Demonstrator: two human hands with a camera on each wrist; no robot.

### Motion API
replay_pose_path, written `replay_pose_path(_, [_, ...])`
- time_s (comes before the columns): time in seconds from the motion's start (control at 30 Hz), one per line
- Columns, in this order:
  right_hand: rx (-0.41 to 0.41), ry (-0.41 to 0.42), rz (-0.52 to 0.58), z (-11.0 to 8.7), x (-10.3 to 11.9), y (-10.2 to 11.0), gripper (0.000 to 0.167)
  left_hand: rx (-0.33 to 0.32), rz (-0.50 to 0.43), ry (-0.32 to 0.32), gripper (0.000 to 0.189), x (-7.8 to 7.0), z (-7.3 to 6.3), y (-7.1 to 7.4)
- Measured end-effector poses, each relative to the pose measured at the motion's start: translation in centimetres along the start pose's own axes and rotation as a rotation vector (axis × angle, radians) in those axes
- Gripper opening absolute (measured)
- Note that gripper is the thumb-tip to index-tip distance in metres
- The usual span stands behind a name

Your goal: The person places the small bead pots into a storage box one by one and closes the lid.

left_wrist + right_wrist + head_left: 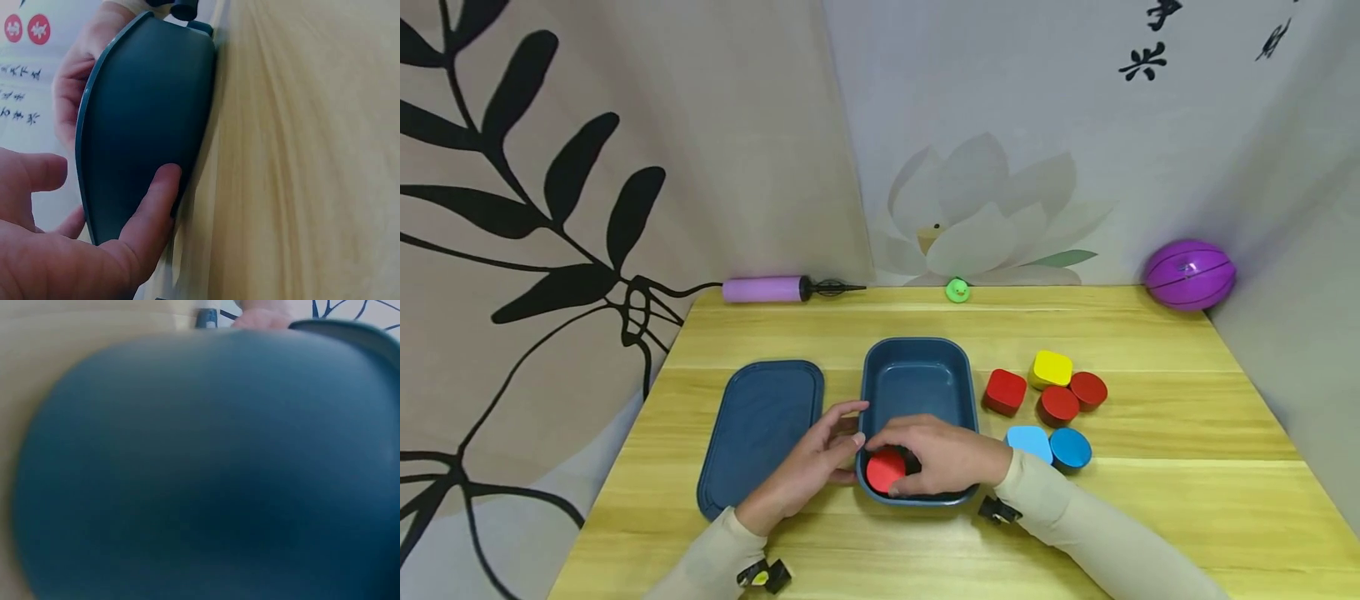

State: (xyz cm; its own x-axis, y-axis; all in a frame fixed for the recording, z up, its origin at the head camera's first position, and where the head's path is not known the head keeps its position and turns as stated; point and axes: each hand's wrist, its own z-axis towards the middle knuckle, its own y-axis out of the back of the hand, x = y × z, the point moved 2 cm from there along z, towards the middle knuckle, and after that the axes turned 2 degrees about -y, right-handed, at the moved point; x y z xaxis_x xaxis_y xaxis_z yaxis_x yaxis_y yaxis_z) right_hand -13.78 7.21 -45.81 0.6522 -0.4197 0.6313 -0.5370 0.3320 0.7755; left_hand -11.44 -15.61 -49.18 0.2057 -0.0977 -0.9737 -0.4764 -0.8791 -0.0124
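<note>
A dark blue rectangular box [919,383] stands on the wooden table in the head view. Inside its near left corner my right hand [943,457] pinches a red round block [885,469] between thumb and fingers. My left hand [808,462] is at the box's left side, fingers spread and fairly straight. The left wrist view shows one finger [156,200] lying along the box's outer wall [147,106]. From the right wrist, the box wall [206,450] fills most of the view and hides the right hand and the block.
A matching blue lid [760,425] lies left of the box. To its right are red blocks [1004,392], a yellow block [1051,368], a light blue block [1028,442] and a blue round block [1071,448]. Along the back are a purple pump [763,289], green duck [957,290] and purple ball [1190,275].
</note>
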Motion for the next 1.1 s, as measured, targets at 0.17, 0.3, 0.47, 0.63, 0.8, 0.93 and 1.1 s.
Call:
replay_pose_path(0.17, [-0.066, 0.039, 0.031, -0.4, 0.0, 0.8, 0.048, -0.009, 0.009, -0.015, 0.062, 0.0, -0.1, -0.1])
replay_pose_path(0.3, [-0.121, 0.068, 0.044, -0.9, 0.1, 1.6, 0.044, -0.021, 0.010, -0.024, 0.061, -0.1, -0.4, 0.0])
replay_pose_path(0.47, [-0.178, 0.041, 0.061, -2.0, -0.3, 2.7, 0.041, -0.035, 0.007, -0.024, 0.061, -0.2, -0.6, -0.2])
replay_pose_path(0.63, [-0.272, -0.003, 0.040, -3.9, -1.0, 4.0, 0.040, -0.056, 0.018, -0.027, 0.062, -0.5, -0.6, -0.5])
replay_pose_path(0.8, [-0.357, -0.053, 0.035, -5.7, -1.7, 5.3, 0.038, -0.080, 0.013, -0.030, 0.059, -0.6, -0.6, -0.5])
replay_pose_path(0.93, [-0.408, -0.088, 0.040, -7.1, -2.3, 6.2, 0.038, -0.090, 0.013, -0.028, 0.058, -0.4, -0.6, -0.6])
replay_pose_path(1.1, [-0.461, -0.129, 0.054, -9.1, -3.6, 7.1, 0.037, -0.102, 0.002, -0.028, 0.058, -0.3, -0.5, -0.7])
